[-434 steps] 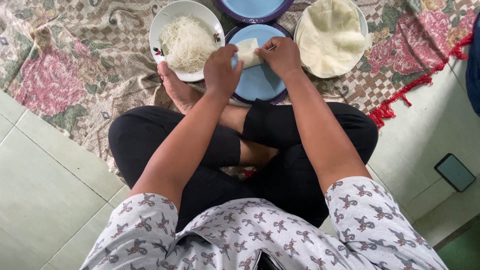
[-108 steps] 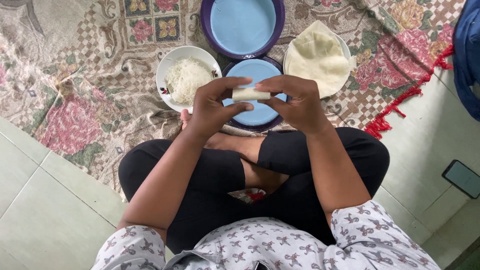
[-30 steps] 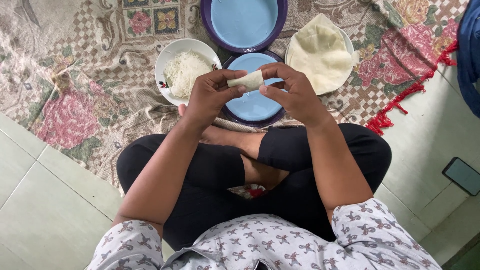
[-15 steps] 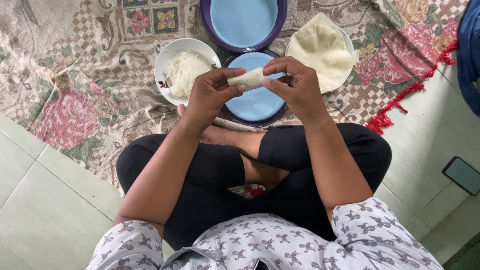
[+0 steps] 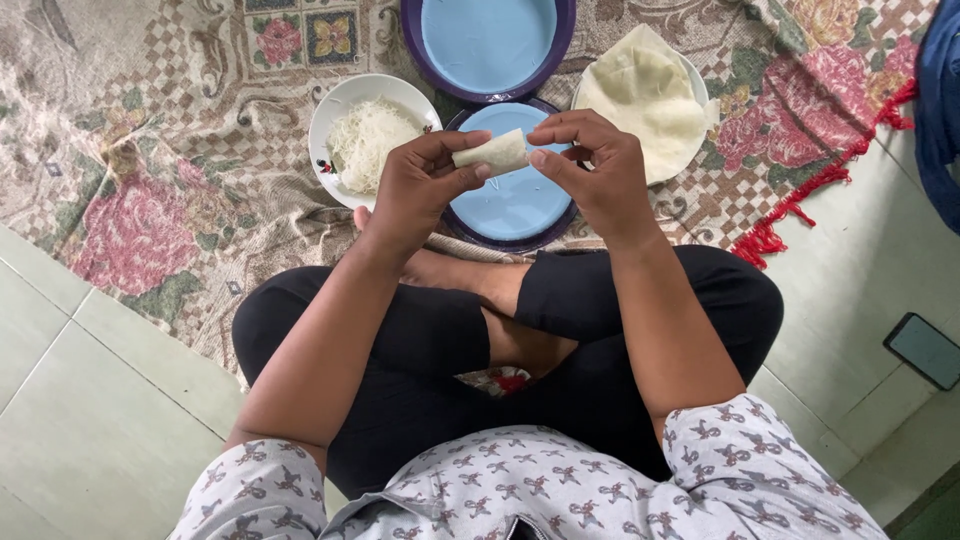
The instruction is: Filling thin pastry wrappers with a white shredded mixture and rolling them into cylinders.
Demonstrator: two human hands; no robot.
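Note:
A small pale rolled wrapper [image 5: 492, 153] is held in the air between both hands. My left hand [image 5: 420, 185] pinches its left end and my right hand [image 5: 595, 165] pinches its right end. The roll hangs above a blue plate with a purple rim [image 5: 520, 205]. A white bowl of thin white noodles [image 5: 368, 140] sits to the left of that plate. A white plate stacked with flat pale wrappers [image 5: 650, 95] sits to the right.
A larger blue plate with a purple rim [image 5: 488, 45] lies beyond the near one. All dishes rest on a floral cloth [image 5: 150, 200] over pale green floor tiles. A phone [image 5: 925, 350] lies on the tiles at right. My crossed legs fill the foreground.
Earlier the wrapper lay on the near blue plate under my hands. It has since been rolled up and lifted, and both hands now hold it slightly higher by its ends.

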